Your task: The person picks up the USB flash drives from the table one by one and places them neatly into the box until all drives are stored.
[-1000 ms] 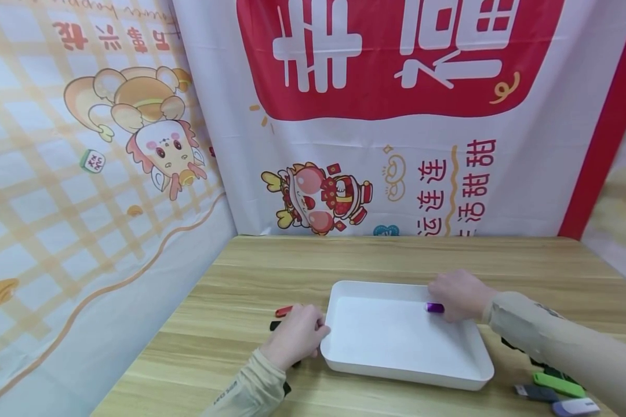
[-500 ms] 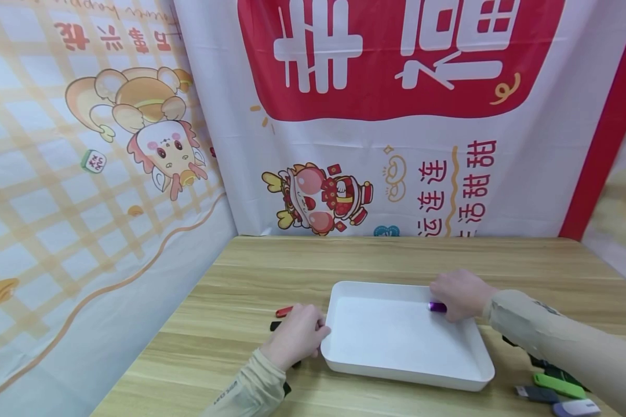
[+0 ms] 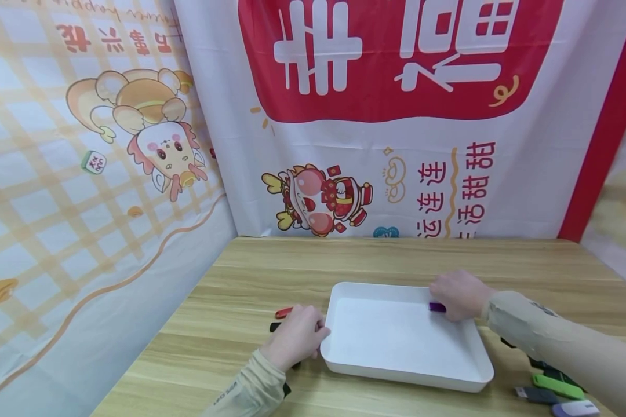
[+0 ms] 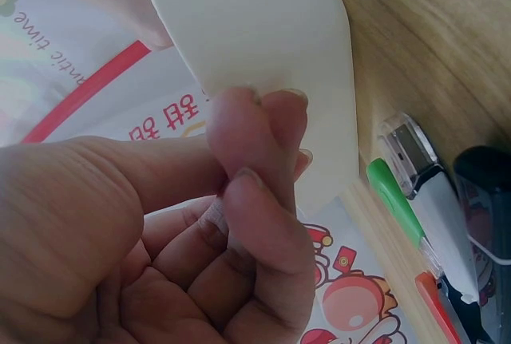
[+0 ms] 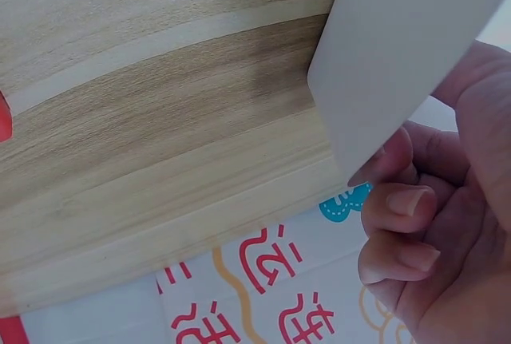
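A white rectangular tray (image 3: 396, 336) rests on the wooden table. At its left side my left hand (image 3: 294, 335) pinches the tray edge between thumb and curled fingers; in the left wrist view those fingertips overlap the pale wall. My right hand (image 3: 460, 294) reaches into the far right corner of the tray, gripping a purple USB stick (image 3: 437, 307). Only one purple end sticks out from under the hand, and it points left. In the right wrist view the tray wall (image 5: 399, 49) hides the stick, while the curled fingers (image 5: 399, 208) show beside the wall.
A red stick (image 3: 283, 313) and black ones (image 3: 275, 326) lie around the left hand. Below the right forearm lie a green USB stick (image 3: 558, 386), a grey one (image 3: 537, 395) and a white one (image 3: 575, 408). Printed cloth (image 3: 302, 139) hangs behind the table.
My right hand has shifted very slightly to the right, the purple USB stick with it. The left hand and the tray stay where they were.
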### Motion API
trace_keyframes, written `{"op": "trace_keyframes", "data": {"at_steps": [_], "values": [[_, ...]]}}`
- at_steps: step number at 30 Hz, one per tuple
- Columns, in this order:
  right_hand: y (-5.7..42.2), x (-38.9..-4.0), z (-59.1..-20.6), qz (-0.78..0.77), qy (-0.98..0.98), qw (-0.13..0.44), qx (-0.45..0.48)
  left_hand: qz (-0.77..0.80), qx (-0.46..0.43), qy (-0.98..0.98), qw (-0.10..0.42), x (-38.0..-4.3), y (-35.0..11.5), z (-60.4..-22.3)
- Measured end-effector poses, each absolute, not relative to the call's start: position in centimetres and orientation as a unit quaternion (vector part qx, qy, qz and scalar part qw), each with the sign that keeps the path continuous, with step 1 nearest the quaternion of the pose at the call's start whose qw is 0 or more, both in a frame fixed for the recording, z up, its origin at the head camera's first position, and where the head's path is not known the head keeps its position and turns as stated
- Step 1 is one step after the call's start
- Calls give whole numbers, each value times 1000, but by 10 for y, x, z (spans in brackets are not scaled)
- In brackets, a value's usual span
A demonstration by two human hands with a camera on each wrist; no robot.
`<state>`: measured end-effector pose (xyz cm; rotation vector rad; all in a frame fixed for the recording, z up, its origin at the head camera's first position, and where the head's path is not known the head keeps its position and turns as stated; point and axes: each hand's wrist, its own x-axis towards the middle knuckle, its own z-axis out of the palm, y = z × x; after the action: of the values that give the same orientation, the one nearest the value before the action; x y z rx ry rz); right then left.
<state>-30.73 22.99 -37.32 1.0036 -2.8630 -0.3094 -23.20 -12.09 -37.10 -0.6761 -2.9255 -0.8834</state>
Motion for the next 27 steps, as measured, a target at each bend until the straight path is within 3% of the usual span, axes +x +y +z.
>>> {"op": "trace_keyframes", "data": {"at_steps": [14, 27], "values": [[231, -293, -361, -88, -944, 41, 315, -286, -205, -936, -3, -229, -119, -369], [242, -253, -322, 10, -966, 121, 230, -287, -201, -936, -3, -229, -119, -369]]}}
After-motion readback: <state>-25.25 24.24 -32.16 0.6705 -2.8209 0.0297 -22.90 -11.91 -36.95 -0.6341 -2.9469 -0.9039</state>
